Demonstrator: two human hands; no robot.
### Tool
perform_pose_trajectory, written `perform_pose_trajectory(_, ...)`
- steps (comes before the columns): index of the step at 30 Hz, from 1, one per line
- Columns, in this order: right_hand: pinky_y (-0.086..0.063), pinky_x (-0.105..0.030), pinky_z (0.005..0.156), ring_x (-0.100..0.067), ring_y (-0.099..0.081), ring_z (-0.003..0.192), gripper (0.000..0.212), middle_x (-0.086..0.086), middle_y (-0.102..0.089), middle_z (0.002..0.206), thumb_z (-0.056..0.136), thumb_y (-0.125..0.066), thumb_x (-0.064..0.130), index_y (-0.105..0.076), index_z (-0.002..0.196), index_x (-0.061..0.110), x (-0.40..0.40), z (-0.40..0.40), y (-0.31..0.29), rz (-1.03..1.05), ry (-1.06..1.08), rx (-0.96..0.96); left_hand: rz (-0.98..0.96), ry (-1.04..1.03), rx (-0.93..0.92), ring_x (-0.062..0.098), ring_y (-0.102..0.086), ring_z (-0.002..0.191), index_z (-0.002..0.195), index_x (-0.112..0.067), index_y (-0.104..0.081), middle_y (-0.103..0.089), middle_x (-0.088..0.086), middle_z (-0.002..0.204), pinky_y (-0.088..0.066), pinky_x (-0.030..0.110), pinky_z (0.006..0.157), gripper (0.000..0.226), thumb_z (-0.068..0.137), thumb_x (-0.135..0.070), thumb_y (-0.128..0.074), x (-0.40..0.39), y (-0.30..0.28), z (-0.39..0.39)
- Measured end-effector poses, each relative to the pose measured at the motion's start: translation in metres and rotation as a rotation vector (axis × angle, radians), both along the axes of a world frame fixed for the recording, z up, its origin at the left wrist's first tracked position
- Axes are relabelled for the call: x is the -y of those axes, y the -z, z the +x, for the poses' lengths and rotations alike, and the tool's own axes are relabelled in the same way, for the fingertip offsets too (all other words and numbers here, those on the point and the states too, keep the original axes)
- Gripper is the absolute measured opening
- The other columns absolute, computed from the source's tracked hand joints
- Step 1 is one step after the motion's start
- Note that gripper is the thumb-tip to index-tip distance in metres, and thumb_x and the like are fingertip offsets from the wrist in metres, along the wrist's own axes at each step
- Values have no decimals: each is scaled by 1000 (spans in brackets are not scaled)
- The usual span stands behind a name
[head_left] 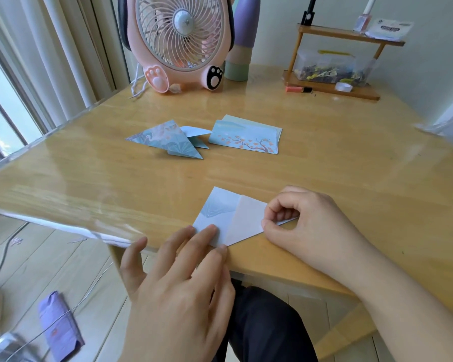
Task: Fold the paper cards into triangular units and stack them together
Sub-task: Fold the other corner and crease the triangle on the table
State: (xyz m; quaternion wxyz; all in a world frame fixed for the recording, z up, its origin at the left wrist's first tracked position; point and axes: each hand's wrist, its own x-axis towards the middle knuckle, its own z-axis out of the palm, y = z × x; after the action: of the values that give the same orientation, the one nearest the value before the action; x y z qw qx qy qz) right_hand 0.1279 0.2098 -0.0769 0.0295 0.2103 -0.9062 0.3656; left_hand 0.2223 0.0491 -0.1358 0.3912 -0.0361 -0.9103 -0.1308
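Pressing hand: left hand point(178, 280), fingers spread nearly flat, fingertips point(211, 229) holding down the near corner of the paper card point(230, 218).
Pinching hand: right hand point(309, 226), fingers curled in, thumb and forefinger nipping the card's right point, where a folded flap lies.
Card: flat at the near edge of the counter point(324, 165), pale side up, partly folded.
Beyond the card: folded triangular units point(168, 139), piled loosely mid-counter.
Right of the units: unfolded cards point(246, 137), stacked, just beside them.
Behind the units: pink fan point(178, 40), at the counter's far edge.
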Motion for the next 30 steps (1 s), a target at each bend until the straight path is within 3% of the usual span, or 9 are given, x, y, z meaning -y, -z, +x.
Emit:
perform_pose_trajectory(5,-41,-10,69,-2,-55,75,22,10,-58,72,73,-71,14,-57,58,24,9,7,-1,61,-65,4,35,-18,-4,16,-63,101,74,-22,-71,-71,-7,104,-27,52,94,26,81,-25,-46,-2,2,-2)
perform_pose_trajectory(9,-40,-9,67,-2,-53,74,21,9,-57,73,75,-69,12,-58,61,22,-13,-5,-4,73,50,13,94,-10,9,13,-59,104,74,-25,-71,-70,-11,104,-26,51,94,26,80,-25,-46,0,2,-3)
perform_pose_trajectory(14,-36,-8,70,0,-47,81,8,12,-52,82,83,-62,22,-58,79,27,-22,-8,-5,213,101,-10,173,25,16,12,-54,103,71,-27,-69,-69,-13,100,-23,50,95,26,81,-31,-45,0,-3,-6)
perform_pose_trajectory(17,-33,-12,67,-1,-44,87,11,14,-49,87,86,-58,35,-52,79,28,-17,-1,-4,208,137,31,187,46,23,12,-53,103,70,-28,-68,-68,-12,101,-22,49,96,25,80,-34,-46,0,-1,-6)
perform_pose_trajectory(22,-34,-15,49,-4,-44,54,16,9,-60,74,84,-63,33,-50,80,27,-16,3,-15,55,156,160,270,76,68,9,-51,102,68,-32,-66,-65,-10,106,-23,45,95,20,77,-38,-48,0,-5,-9)
perform_pose_trajectory(25,-41,-28,59,-23,-53,61,17,11,-69,75,83,-68,21,-51,84,27,-14,7,-21,-194,89,250,430,115,93,1,-51,103,79,-40,-55,-57,-15,117,-27,42,92,9,73,-45,-53,3,-17,-15)
perform_pose_trajectory(28,-44,-33,66,-27,-56,65,20,5,-71,75,79,-72,16,-58,83,30,-15,16,-28,-386,25,288,731,177,146,-9,-42,121,101,-54,-43,-42,-26,131,-38,36,93,50,57,-55,-66,10,-43,-24)
perform_pose_trajectory(30,-43,-28,64,-20,-56,63,18,2,-71,74,73,-75,20,-61,81,29,-17,21,-34,-488,-1,311,1034,287,278,-3,-54,113,106,-61,-43,-54,-28,121,-47,28,88,73,43,-51,-79,12,-61,-29)
